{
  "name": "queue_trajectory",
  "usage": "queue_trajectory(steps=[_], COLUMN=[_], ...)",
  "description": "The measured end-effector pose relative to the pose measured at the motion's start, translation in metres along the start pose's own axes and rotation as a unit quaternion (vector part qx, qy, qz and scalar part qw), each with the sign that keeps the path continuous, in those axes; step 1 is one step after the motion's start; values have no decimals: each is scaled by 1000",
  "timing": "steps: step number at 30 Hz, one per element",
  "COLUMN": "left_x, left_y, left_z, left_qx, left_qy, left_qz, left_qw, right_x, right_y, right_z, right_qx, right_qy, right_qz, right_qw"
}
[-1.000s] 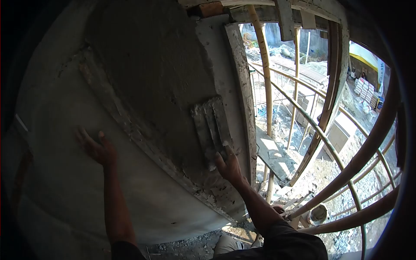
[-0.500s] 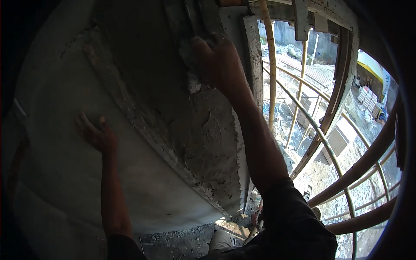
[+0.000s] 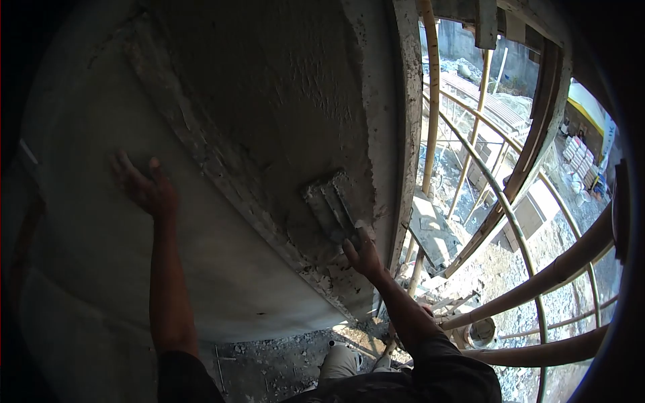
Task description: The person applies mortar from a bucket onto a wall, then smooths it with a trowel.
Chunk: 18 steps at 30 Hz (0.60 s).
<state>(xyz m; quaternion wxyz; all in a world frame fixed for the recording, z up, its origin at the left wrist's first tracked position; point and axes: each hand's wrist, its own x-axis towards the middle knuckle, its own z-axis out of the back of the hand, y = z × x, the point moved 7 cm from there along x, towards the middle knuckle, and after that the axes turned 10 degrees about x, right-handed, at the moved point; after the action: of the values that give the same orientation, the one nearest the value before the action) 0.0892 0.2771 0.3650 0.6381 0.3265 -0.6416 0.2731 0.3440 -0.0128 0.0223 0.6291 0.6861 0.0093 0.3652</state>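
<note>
My right hand (image 3: 363, 254) is closed round the handle of a plastering trowel (image 3: 330, 205). The trowel's flat blade lies against a band of wet grey plaster (image 3: 269, 114) on the wall, low in the band. Flat on the smooth pale wall (image 3: 222, 269) to the left rests my left hand (image 3: 149, 189), fingers spread and holding nothing. Between the smooth wall and the wet plaster runs a rough, raised mortar edge (image 3: 201, 158).
To the right, bamboo poles (image 3: 504, 201) and a wooden post (image 3: 537, 121) stand along an open side with a drop to bright ground. A bucket (image 3: 481, 332) sits low at right. Rubble (image 3: 282, 359) covers the floor below.
My right hand has come down from the top of the plaster band with the trowel, which now shows fully. My left hand stays on the wall. The view has shifted slightly.
</note>
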Motion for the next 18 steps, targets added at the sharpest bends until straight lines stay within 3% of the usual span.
queue_trajectory(steps=[4, 10, 18], left_x=[2, 5, 4], left_y=[0, -3, 0], left_z=[-1, 3, -1], left_qx=[2, -13, 9], left_qy=[-11, -25, -25], left_qz=[6, -14, -15], left_qw=[1000, 1000, 1000], right_x=[-2, 21, -40], right_y=[21, 65, 33], right_z=[16, 20, 39], right_qx=[-54, -23, -45], right_qy=[17, 4, -25], right_qz=[-48, 23, -41], right_qw=[997, 999, 998])
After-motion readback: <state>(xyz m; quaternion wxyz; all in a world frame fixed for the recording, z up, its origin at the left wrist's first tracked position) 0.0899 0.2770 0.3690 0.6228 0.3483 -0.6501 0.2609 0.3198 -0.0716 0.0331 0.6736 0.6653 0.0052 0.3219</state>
